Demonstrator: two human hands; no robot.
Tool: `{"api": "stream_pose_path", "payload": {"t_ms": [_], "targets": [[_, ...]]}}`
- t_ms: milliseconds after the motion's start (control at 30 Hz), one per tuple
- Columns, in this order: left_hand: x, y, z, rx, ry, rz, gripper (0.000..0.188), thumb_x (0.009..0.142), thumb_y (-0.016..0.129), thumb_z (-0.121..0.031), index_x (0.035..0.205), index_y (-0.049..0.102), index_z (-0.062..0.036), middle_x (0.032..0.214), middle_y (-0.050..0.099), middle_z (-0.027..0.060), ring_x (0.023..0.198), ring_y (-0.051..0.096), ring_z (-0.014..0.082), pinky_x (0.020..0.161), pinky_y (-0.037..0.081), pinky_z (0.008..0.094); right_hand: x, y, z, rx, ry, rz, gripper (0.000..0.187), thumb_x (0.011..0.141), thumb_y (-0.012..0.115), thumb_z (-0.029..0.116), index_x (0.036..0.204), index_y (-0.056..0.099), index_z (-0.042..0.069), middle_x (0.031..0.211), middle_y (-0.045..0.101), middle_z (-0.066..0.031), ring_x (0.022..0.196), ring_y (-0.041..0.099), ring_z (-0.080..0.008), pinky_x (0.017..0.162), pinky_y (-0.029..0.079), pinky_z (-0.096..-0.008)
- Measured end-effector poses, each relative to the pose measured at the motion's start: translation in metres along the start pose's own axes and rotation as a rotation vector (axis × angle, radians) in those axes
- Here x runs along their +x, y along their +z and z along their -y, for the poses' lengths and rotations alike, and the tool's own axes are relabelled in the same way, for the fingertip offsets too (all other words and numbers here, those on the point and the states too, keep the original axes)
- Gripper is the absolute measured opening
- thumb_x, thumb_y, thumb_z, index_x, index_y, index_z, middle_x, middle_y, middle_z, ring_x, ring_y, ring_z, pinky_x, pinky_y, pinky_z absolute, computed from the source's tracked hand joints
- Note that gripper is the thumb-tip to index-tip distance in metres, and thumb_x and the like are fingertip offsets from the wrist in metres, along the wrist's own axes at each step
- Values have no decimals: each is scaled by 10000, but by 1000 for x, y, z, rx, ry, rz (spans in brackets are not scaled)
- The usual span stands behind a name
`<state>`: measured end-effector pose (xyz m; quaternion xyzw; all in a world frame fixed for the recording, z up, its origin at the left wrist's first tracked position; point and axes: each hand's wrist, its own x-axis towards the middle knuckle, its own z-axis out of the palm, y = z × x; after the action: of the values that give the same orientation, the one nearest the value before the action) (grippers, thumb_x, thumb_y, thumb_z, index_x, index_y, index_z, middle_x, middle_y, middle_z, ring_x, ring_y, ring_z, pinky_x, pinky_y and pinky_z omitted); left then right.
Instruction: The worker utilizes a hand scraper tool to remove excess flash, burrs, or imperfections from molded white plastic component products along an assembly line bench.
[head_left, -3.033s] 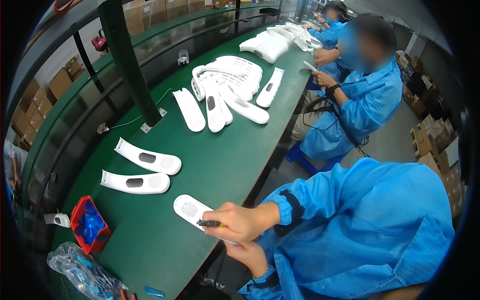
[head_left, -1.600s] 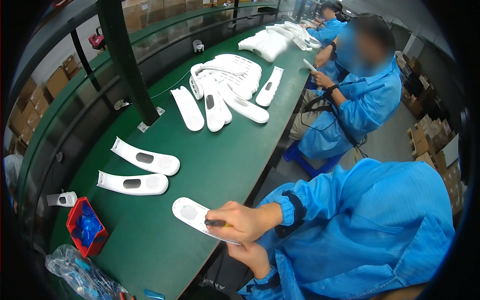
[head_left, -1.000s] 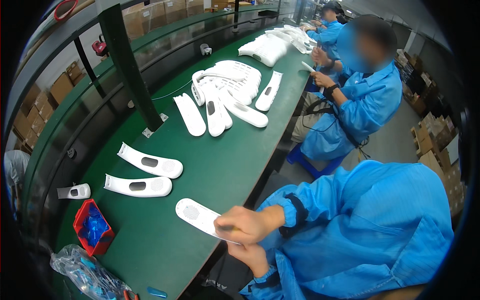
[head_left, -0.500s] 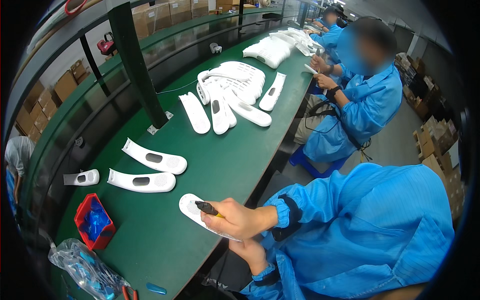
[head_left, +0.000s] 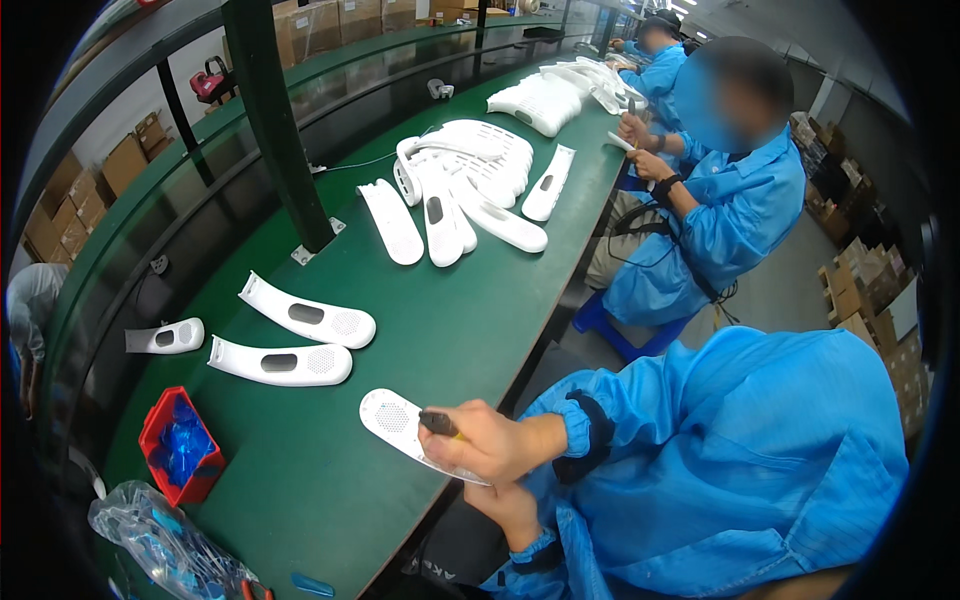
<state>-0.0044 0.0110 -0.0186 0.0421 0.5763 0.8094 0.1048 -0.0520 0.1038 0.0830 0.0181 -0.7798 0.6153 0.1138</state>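
My right hand [head_left: 490, 440] is closed around a tool with a black-and-yellow handle [head_left: 437, 424], pressed over a white curved plastic shell [head_left: 388, 412]. A round patch of small holes shows at the shell's free end; its other end is hidden behind my fingers. The tool's working end cannot be seen. Beneath the shell, my left hand [head_left: 508, 510] grips its near end, its fingers partly covered. Two similar white shells [head_left: 285, 364] with dark oval windows lie side by side on the green table [head_left: 420, 325], and a shorter white piece [head_left: 170, 337] rests farther left.
Near the left edge stands a red bin [head_left: 160, 465] with blue pieces inside, beside a clear plastic bag [head_left: 165, 540] and red-handled pliers [head_left: 257, 590]. More white shells [head_left: 400, 225] and slatted white housings [head_left: 505, 160] are heaped farther along. A co-worker in blue [head_left: 710, 210] sits beyond me.
My right hand and the tool have shifted slightly right along the shell, toward its near end. My left hand keeps hold of it. The view has tilted a little.
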Motion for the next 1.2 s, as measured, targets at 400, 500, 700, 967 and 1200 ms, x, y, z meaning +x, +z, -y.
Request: {"api": "stream_pose_path", "payload": {"t_ms": [400, 500, 700, 967, 1200], "targets": [[3, 1, -10, -63, -23, 53, 375, 975, 589, -242, 1113, 607, 106, 1057, 667, 121, 962, 632, 187, 819, 487, 307, -4, 6, -15, 223, -6, -51, 235, 1024, 454, 199, 926, 517, -4, 673, 533, -63, 601, 515, -157, 594, 443, -310], [1, -1, -8, -60, -13, 64, 369, 978, 582, -240, 1117, 604, 101, 1066, 664, 120, 966, 631, 190, 819, 487, 308, -6, 5, -13, 175, -41, -48, 238, 1022, 463, 208, 928, 521, -3, 677, 532, -75, 600, 518, -179, 594, 441, -320], [-3, 2, -5, -13, 26, 4, 329, 964, 577, -212, 1117, 589, 79, 1070, 650, 122, 966, 625, 190, 810, 495, 325, -11, 11, -10, -18, -167, -27, 193, 991, 498, 169, 924, 531, -9, 704, 546, -134, 620, 563, -291, 598, 453, -349], [0, 0, -5, -52, -4, 11, 341, 977, 563, -216, 1130, 594, 87, 1057, 656, 106, 954, 630, 190, 826, 499, 313, -9, 9, -9, 193, -36, -77, 222, 1016, 493, 199, 938, 514, -7, 671, 533, -82, 567, 522, -202, 552, 428, -324], [1, 0, -16, -62, -36, 62, 366, 970, 587, -224, 1117, 597, 111, 1053, 664, 114, 963, 634, 189, 812, 493, 314, -9, 11, -17, 305, -55, -96, 250, 1029, 468, 221, 935, 517, -6, 677, 524, -35, 603, 494, -134, 584, 434, -296]]}}
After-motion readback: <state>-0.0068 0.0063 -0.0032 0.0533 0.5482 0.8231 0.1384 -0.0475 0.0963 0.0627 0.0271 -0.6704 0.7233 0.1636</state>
